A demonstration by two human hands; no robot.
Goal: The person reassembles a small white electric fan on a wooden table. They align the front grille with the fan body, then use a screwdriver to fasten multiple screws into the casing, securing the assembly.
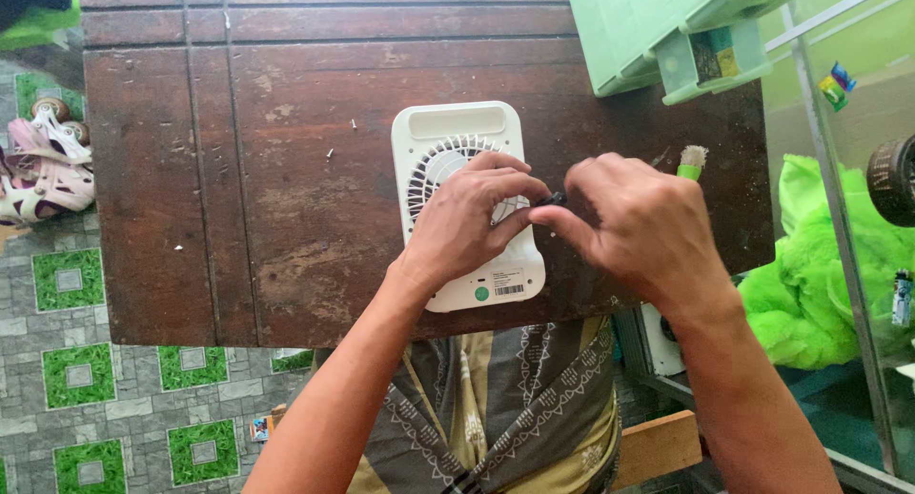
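Observation:
A white portable fan (448, 137) lies flat on a dark wooden table (286, 170), its round grille facing up. My left hand (467, 222) rests over the fan's lower half. My right hand (639, 222) is just right of the fan. Both hands pinch a small black part (551, 200) between their fingertips, above the fan's right edge. What the part is cannot be made out.
A green plastic organiser with small drawers (667, 27) sits at the table's back right. A small brush with a green handle (690, 161) lies behind my right hand. Tiny screws (331, 153) dot the tabletop. Pink roller skates (43, 165) lie on the tiled floor at left. A bright green plush thing (829, 275) is at right.

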